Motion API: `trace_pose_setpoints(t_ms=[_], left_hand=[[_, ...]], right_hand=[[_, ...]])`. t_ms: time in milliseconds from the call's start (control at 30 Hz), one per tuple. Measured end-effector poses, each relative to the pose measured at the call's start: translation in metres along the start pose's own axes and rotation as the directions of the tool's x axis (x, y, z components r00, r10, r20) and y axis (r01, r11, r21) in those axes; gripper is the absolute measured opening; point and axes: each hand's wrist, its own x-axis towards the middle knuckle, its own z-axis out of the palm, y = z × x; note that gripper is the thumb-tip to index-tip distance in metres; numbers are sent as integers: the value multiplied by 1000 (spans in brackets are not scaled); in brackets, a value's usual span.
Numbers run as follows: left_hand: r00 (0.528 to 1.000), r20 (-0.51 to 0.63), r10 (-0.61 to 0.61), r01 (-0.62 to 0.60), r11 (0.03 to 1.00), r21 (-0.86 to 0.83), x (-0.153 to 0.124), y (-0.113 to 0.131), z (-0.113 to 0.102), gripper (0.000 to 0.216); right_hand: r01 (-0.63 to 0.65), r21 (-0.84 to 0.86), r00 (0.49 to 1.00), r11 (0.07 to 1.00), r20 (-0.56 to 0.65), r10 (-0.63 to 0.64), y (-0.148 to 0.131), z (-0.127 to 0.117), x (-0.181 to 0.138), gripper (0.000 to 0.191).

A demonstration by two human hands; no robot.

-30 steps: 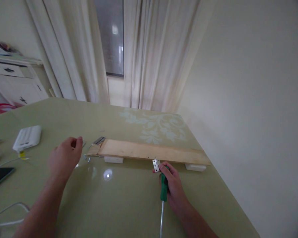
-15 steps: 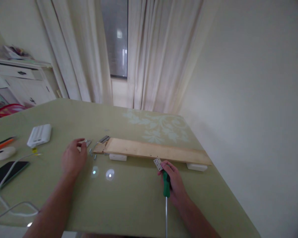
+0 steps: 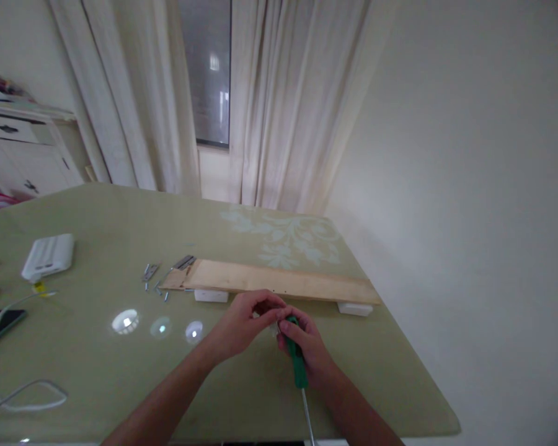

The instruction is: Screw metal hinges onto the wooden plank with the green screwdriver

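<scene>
My right hand (image 3: 307,347) is wrapped round the green handle of a screwdriver (image 3: 298,365), whose metal shaft points down toward the table's front edge. At its fingertips a small metal hinge (image 3: 279,327) is mostly covered by fingers. My left hand (image 3: 248,319) meets these fingertips with thumb and fingers pinched together; what they grip is hidden. Just beyond both hands lies a long wooden board (image 3: 279,282) with small dark holes along its near edge. It rests on a white block (image 3: 211,297) at the left and another white block (image 3: 356,308) at the right.
Left of the board lie a loose hinge (image 3: 150,271), several screws (image 3: 158,289) and more metal hinges (image 3: 184,262). Farther left on the green table are a white power bank (image 3: 49,255), a phone (image 3: 4,325) and a white cable (image 3: 28,406). A wall borders the right side.
My left hand has moved right, from beside the loose hinge to the fingertips of my right hand. The hinge in my right hand is now mostly covered. The view has shifted slightly right.
</scene>
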Motion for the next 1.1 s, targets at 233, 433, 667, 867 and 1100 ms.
trace_pose_setpoints(t_ms=[233, 433, 667, 867, 1100], left_hand=[[847, -513, 141, -128, 990, 60, 18, -1, -80, 38], [455, -865, 212, 124, 947, 298, 21, -37, -194, 37], [300, -953, 24, 367, 920, 139, -13, -75, -226, 44], [385, -921, -59, 470, 871, 141, -18, -77, -230, 46], [420, -903, -90, 714, 646, 268, -23, -71, -235, 41]], right_hand=[[-35, -62, 983, 997, -180, 23, 6, -4, 8, 55], [-70, 66, 962, 995, -258, 85, 1, -4, 10, 61], [-89, 196, 990, 977, -86, 107, -1, -1, 2, 60], [-80, 192, 997, 978, 23, 77, 2, -1, -2, 43], [-54, 209, 996, 976, -55, 67, 2, -8, -1, 43]])
